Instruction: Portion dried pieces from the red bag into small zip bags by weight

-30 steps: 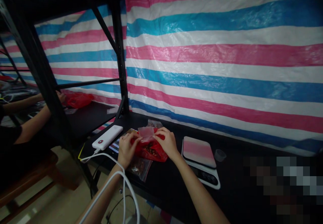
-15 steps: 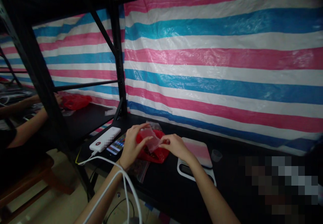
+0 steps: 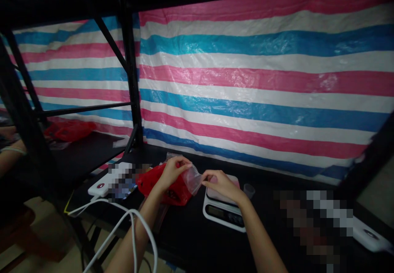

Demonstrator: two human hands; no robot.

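My left hand (image 3: 172, 174) and my right hand (image 3: 220, 185) pinch opposite edges of a small clear plastic bag (image 3: 191, 180), which hangs between them. The left hand lies just above a crumpled red plastic bag (image 3: 163, 186) with dark contents that are mostly hidden. The right hand sits above a white digital kitchen scale (image 3: 222, 212), close to its platform; I cannot tell whether they touch. A clear bag corner (image 3: 170, 156) shows behind the red bag.
A white power bank (image 3: 106, 179) with a cable (image 3: 131, 219) and a pixelated phone lie left on the black table (image 3: 184, 232). A small clear cup (image 3: 249, 191) stands by the scale. A striped tarpaulin (image 3: 246, 80) hangs behind. Left, beyond a black shelf post (image 3: 131, 72), shows a co-worker's forearm (image 3: 10, 152).
The view has swung, shifting everything left in the frame. My hands have drawn the clear bag to the right, and it now hangs between them, with my right hand over the scale.
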